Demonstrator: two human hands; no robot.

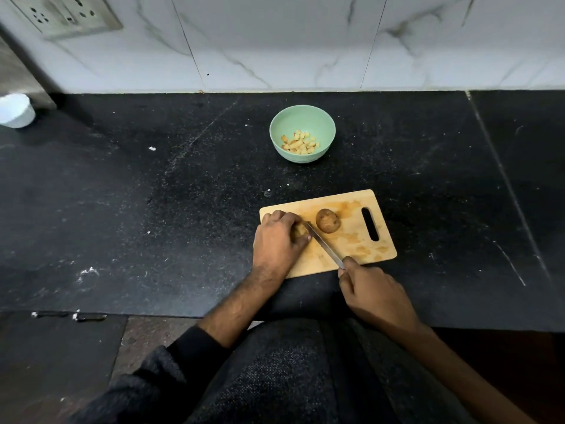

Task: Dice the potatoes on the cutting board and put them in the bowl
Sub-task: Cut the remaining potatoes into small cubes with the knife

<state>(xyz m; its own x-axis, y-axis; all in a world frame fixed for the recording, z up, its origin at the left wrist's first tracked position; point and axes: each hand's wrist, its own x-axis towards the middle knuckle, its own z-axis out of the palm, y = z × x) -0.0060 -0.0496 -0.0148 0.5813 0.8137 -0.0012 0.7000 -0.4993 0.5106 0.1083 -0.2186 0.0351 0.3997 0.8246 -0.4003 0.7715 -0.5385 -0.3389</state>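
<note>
Left hand (279, 240) pins 1 potato piece (300, 230) on cutting board (360, 240); right hand (371, 290) grips 1 knife (324, 244); 1 whole potato (327, 220) beside blade; 1 bowl (302, 117) beyond board.

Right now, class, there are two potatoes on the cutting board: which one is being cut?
The potato under the left hand, at the board's left end, with the knife blade against it. The other whole potato lies untouched mid-board.

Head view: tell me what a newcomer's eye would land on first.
The two hands at the wooden cutting board: the left hand pins a potato piece while the right hand angles a knife into it. A whole potato waits beside them. Beyond, a green bowl holds diced potato.
</note>
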